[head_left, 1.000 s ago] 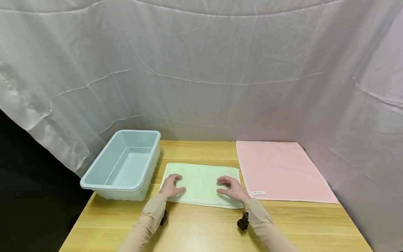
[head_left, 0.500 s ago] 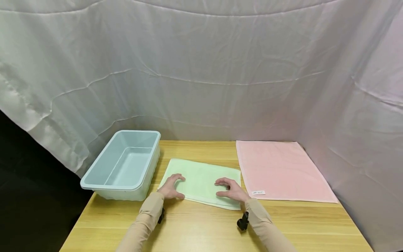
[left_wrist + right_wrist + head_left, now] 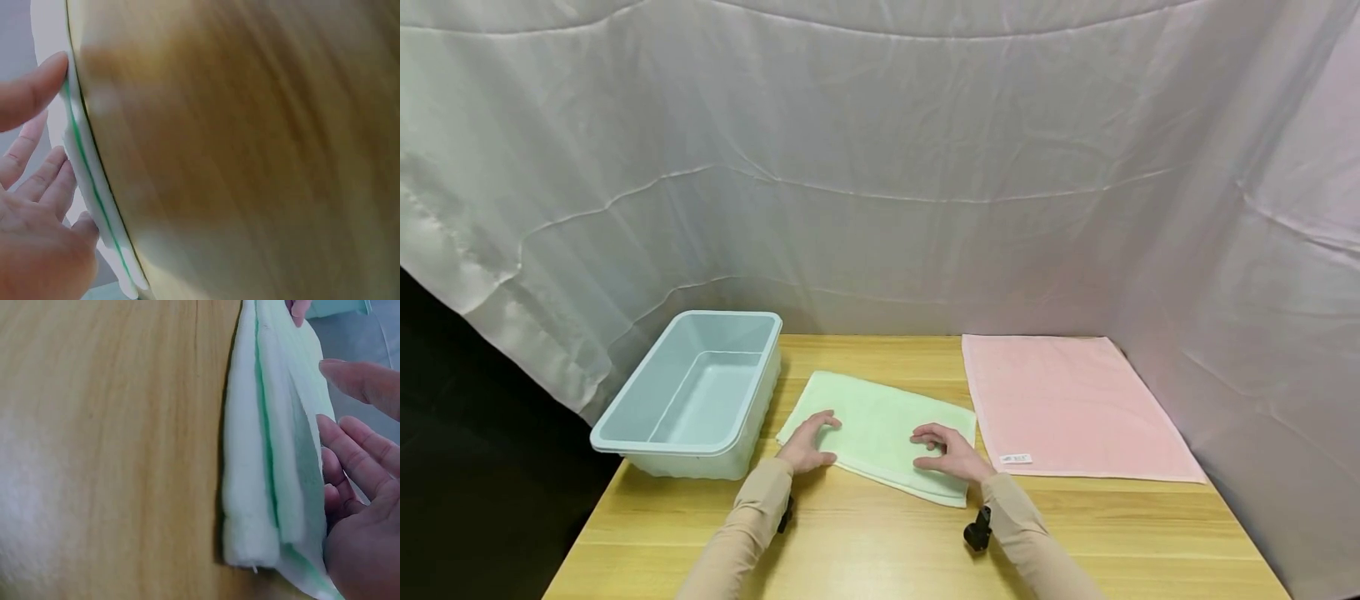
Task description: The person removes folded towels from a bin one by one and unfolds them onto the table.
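Note:
A folded light-green towel lies skewed on the table, its left end farther away than its right. My left hand rests over the towel's left near edge with thumb and fingers spread. In the left wrist view, its thumb and fingertips lie right at the layered edge. My right hand is over the right part of the towel, fingers loosely bent, nothing pinched between them. The right wrist view shows the towel's stacked folds beside that hand, the upper layer slightly lifted from the ones below.
To the left stands a pale blue plastic tub with nothing in it. A pink towel with a white label is spread flat at the back right. Grey curtain hangs behind the wooden table.
The green towel has turned clockwise: its left end has swung away and its right near corner has come closer. My left hand has shifted slightly; my right hand has stayed almost in place.

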A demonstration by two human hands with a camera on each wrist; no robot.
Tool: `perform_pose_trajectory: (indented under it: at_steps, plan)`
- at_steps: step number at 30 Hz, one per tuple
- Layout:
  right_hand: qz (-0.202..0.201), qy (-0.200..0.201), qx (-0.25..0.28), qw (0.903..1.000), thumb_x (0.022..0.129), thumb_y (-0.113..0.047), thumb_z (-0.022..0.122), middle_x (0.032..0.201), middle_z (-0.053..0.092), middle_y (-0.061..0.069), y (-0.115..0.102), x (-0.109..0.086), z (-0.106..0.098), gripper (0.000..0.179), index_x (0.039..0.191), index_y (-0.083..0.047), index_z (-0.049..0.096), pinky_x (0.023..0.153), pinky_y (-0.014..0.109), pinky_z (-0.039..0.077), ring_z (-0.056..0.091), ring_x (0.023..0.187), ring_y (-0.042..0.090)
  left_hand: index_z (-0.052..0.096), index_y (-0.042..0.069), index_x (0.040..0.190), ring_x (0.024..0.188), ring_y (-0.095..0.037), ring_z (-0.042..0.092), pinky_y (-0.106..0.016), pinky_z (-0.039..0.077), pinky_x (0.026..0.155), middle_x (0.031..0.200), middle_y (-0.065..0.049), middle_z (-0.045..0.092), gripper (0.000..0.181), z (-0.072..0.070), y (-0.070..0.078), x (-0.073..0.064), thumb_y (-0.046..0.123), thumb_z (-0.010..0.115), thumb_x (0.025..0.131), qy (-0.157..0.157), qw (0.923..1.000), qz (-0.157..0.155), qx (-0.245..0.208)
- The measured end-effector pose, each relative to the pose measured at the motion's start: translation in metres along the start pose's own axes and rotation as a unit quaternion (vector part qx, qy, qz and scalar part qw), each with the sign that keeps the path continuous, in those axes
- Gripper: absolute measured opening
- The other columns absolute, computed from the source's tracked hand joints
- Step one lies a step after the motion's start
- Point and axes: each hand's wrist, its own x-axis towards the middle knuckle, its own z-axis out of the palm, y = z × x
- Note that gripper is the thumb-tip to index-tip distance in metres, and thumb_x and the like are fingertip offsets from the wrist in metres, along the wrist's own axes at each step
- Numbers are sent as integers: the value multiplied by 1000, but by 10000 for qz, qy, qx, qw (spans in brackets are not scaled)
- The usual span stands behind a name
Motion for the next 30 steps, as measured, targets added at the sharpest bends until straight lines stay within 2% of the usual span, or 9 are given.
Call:
perform_pose_trajectory:
  at_steps: [5, 9, 11, 14, 21, 30]
  plan:
    - [-33, 12, 139, 9999, 91, -8, 73, 134, 61, 30, -5, -2, 2, 51, 134, 8, 52, 70, 19, 38, 47, 92, 21, 60, -2, 120, 143, -51, 35, -64, 15, 124, 151, -30, 43, 40, 3, -1, 2, -9, 72, 83, 155, 9996, 83, 235]
    - [-70, 24, 108, 9999, 90, -7, 73, 134, 60, 31, -8, -3, 3, 52, 135, 9, 51, 65, 18, 38, 47, 84, 15, 65, 3, 115, 135, -51, 42, -64, 30, 117, 142, -27, 51, 36, 7, -4, 6, -3, 76, 82, 716, 9936, 0, 878]
    - [-41, 22, 29, 10000, 90, -8, 74, 135, 60, 30, -8, -4, 3, 52, 135, 8, 52, 64, 18, 39, 48, 81, 11, 68, 6, 113, 129, -49, 43, -63, 36, 110, 136, -24, 53, 34, 8, -4, 8, 2, 80, 81, 1021, 9877, -177, 1169]
    - [22, 8, -114, 9999, 89, -11, 75, 136, 61, 27, -9, -4, 3, 53, 135, 6, 53, 65, 17, 41, 49, 79, 8, 70, 9, 111, 121, -46, 45, -61, 38, 106, 127, -21, 55, 33, 9, -4, 12, 8, 82, 80, 1259, 9814, -446, 1378]
    - [70, 105, -214, 9997, 87, -12, 76, 134, 62, 27, -11, -5, 6, 55, 134, 6, 53, 68, 17, 44, 52, 80, 5, 69, 4, 109, 95, -34, 60, -49, 50, 88, 103, -15, 64, 31, 10, -3, 17, 9, 81, 81, 1356, 9792, -496, 1425]
    - [122, 149, -6, 9998, 86, -10, 78, 133, 61, 28, -12, -5, 14, 55, 133, 7, 53, 68, 17, 48, 56, 81, 6, 65, 1, 104, 87, -30, 63, -44, 54, 80, 101, -15, 64, 20, 10, 1, 19, 5, 75, 86, 1541, 9795, -574, 1165]
